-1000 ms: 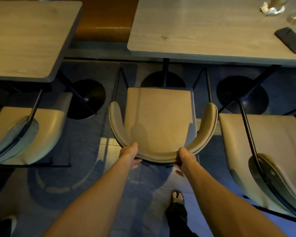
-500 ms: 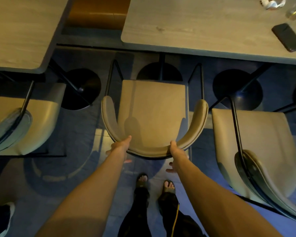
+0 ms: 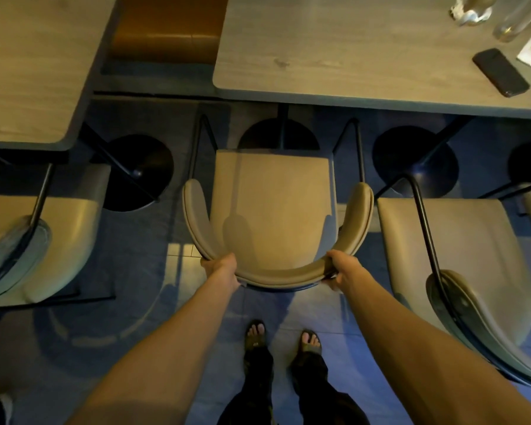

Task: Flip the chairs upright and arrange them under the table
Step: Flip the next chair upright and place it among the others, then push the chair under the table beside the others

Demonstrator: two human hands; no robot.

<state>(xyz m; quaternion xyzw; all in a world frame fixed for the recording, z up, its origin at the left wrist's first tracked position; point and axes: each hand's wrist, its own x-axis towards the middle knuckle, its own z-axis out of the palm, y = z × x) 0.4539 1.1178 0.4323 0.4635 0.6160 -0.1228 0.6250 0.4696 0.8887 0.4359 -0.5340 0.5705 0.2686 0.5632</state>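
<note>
A beige upholstered chair [image 3: 273, 210] stands upright in front of me, its seat facing up and its front edge just short of the wooden table [image 3: 350, 50]. My left hand [image 3: 223, 268] grips the curved backrest at its left side. My right hand [image 3: 339, 268] grips the same backrest at its right side. A second beige chair [image 3: 460, 259] lies tipped over on the floor to the right, black metal legs showing. A third beige chair [image 3: 43, 237] lies tipped at the left, below another wooden table [image 3: 28, 65].
A black phone [image 3: 500, 72], a glass and crumpled paper lie on the right table. Round black table bases [image 3: 416, 161] stand on the floor on both sides of the upright chair. An orange bench [image 3: 169, 26] sits behind the tables. My feet [image 3: 284, 338] are just behind the chair.
The upright chair has slid forward toward the table. Both hands have shifted outward along the backrest, and I have stepped up behind it.
</note>
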